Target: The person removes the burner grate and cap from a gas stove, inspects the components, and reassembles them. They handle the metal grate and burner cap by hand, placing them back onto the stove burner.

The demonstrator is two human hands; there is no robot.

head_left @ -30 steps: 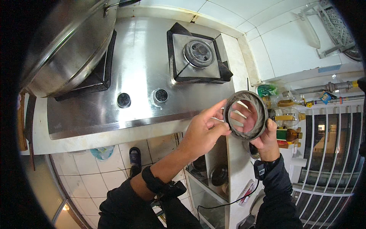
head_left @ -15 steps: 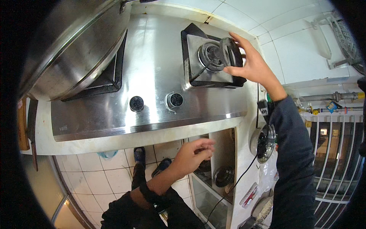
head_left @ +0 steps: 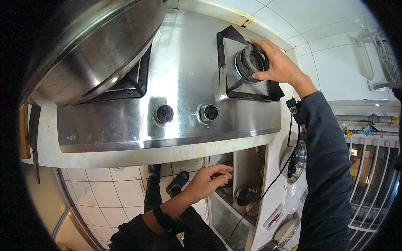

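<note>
My right hand [head_left: 278, 65] reaches over the right burner [head_left: 238, 62] of the steel gas stove. Its thumb and fingers grip a dark round burner ring [head_left: 256, 59] by the right side. The ring is slightly tilted over the burner; I cannot tell whether it is fully seated. Around it lies a square black pan support [head_left: 251, 97]. In the air before the counter's front edge is my left hand [head_left: 208, 182]. Its fingers curl loosely, a gap shows between thumb and forefinger, and no object is visible in it.
A large steel pan [head_left: 96, 54] stands over the left burner. Two black knobs [head_left: 164, 113] sit at the stove front. A knife [head_left: 34, 142] is at the left edge. A metal bowl [head_left: 296, 162] and a black cable [head_left: 274, 184] are at right, above an open cabinet [head_left: 247, 167].
My right hand has brought the ring from nearly upright to flatter over the burner. The stove has shifted right in view. My left hand has moved little.
</note>
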